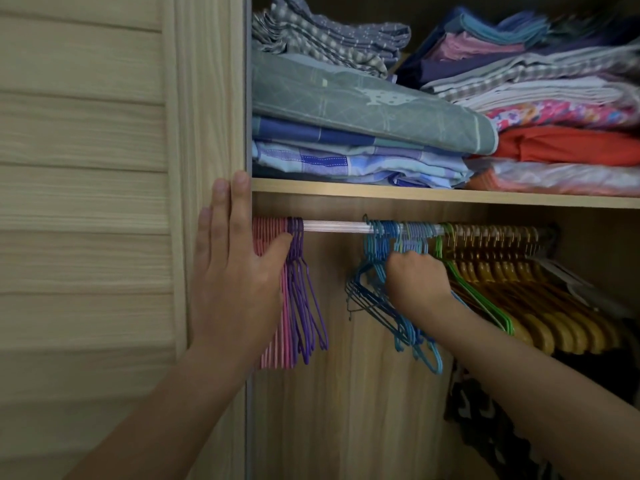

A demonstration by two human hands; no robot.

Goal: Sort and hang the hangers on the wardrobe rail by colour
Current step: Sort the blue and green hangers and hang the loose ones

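From the head camera, an open light-wood wardrobe fills the view, its louvred door (86,202) swung out on the left and a wooden shelf (450,197) running across above the hanging space. On the shelf lie stacks of folded linens (363,109): grey-green, blue checked, floral pink and orange cloth, piled up to the top of the frame. Under the shelf a pale wardrobe rail (332,226) spans the compartment. At its far left hang the pink hangers (277,341), packed tight, with the purple hangers (308,306) just beside them on the right. A bare length of rail separates these from the blue hangers (377,299) near the middle, then a few green hangers (478,292), then a long row of yellow wooden hangers (540,306) reaching to the right end. The left hand (235,271) lies flat and open, fingers straight and together against the door's edge, thumb spread out against the pink and purple hangers; it grips nothing. The right hand (419,278) is curled closed among the blue hangers just below the rail, its fingers bunched around their necks. Dark patterned fabric (491,427) sits low on the right, beneath the yellow row.
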